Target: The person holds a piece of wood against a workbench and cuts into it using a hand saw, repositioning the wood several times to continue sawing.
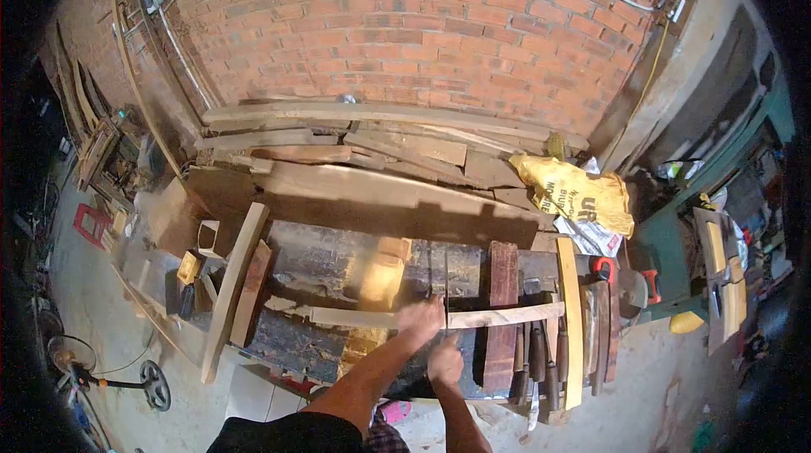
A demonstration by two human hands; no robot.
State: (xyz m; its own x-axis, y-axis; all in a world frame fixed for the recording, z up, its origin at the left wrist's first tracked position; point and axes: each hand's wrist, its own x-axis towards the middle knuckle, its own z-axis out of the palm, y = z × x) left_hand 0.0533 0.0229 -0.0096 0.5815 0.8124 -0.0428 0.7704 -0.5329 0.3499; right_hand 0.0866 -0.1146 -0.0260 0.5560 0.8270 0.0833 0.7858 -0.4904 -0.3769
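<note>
A long pale wooden strip (507,316) lies crosswise over the dark, worn bench top (321,263). My left hand (420,322) is on the strip near its middle, with fingers closed around it and slightly blurred. Just right of that hand, a thin dark saw-like blade (446,271), seen nearly edge-on, crosses the strip and points away from me. Closer to my body, my right hand (446,362) is closed at the blade's near end; its handle is hidden in my fingers. Under the strip lie a yellowish board (384,276) and a reddish-brown block (500,318).
Several chisel-like tools (538,352) lie right of the block, beside a yellow wooden strip (570,326) and a red-handled saw (604,269). A pale beam (235,292) lies at the left. Behind are planks (405,149), a yellow sack (579,191) and a brick wall (405,31).
</note>
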